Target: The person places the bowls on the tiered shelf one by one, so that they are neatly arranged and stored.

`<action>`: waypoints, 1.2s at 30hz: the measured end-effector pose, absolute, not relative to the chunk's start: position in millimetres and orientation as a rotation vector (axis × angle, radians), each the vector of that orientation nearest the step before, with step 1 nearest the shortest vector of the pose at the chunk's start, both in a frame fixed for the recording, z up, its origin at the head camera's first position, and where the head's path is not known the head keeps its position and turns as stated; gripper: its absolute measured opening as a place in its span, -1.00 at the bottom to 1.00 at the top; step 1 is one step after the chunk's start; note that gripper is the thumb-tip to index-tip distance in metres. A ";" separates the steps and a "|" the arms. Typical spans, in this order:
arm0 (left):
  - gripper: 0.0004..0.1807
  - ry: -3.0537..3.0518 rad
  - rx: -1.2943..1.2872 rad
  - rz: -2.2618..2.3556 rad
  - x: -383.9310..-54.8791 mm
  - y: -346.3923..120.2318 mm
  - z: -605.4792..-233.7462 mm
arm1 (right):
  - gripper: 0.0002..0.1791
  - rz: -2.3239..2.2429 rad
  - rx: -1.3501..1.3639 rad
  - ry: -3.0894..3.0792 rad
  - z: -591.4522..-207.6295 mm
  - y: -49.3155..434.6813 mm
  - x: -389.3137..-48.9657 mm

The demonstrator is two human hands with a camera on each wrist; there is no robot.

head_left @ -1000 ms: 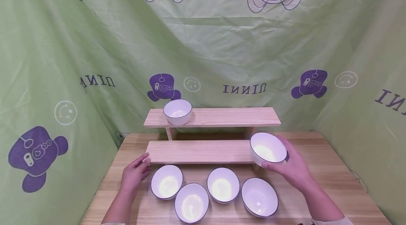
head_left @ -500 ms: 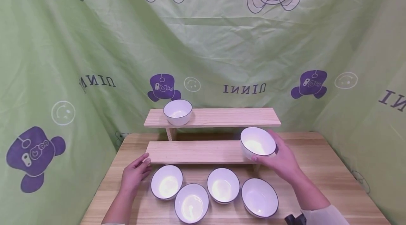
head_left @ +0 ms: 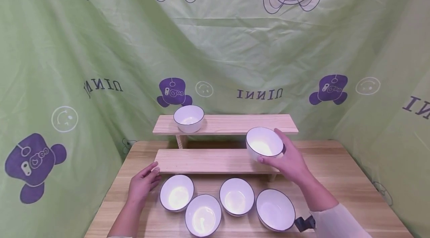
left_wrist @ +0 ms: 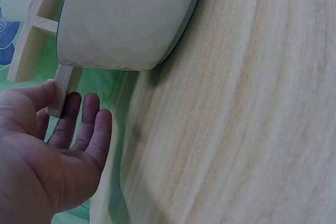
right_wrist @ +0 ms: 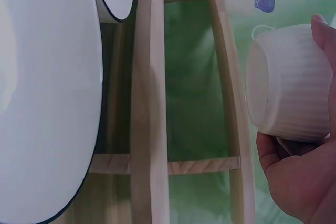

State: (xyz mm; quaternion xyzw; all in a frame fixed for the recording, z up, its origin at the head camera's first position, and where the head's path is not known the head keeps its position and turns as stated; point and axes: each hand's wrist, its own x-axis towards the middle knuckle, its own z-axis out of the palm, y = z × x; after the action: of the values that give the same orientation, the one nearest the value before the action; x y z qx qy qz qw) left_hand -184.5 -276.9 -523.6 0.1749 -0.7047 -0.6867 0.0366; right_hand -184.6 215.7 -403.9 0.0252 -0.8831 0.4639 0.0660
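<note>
My right hand (head_left: 290, 157) grips a white dark-rimmed bowl (head_left: 264, 141) by its side, thumb near the front and fingers behind. In the head view the bowl overlaps the right part of the two-tier wooden shelf; the right wrist view shows its ribbed outside (right_wrist: 299, 82) held up beside the boards, apart from them. At the left end of the lower board (head_left: 205, 160), my left hand (head_left: 143, 184) pinches the edge; in the left wrist view the thumb (left_wrist: 44, 93) lies on one face with fingers on the other. Another white bowl (head_left: 189, 119) stands on the upper board's left.
Several white bowls, such as the front one (head_left: 203, 216) and the rightmost (head_left: 275, 210), stand on the wooden table (head_left: 349, 193) before the shelf. The upper board (head_left: 242, 123) sits higher and farther back. A green printed curtain (head_left: 215, 51) surrounds the table.
My right hand has carried its bowl leftward and upward, from the lower board's right end toward the upper board. The left hand has stayed on the shelf's end.
</note>
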 end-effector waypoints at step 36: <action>-0.34 -2.161 0.542 -2.123 -185.6 -279.7 -523.6 | 0.43 1.474 0.148 -2.618 -386.5 156.2 -245.3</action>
State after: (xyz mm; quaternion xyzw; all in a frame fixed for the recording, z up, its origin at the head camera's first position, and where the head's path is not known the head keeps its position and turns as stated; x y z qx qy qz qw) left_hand -185.6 -279.7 -523.6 0.1761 -0.7019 -0.6895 0.0319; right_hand -245.3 156.2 -386.5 0.0492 -0.8684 0.4888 0.0665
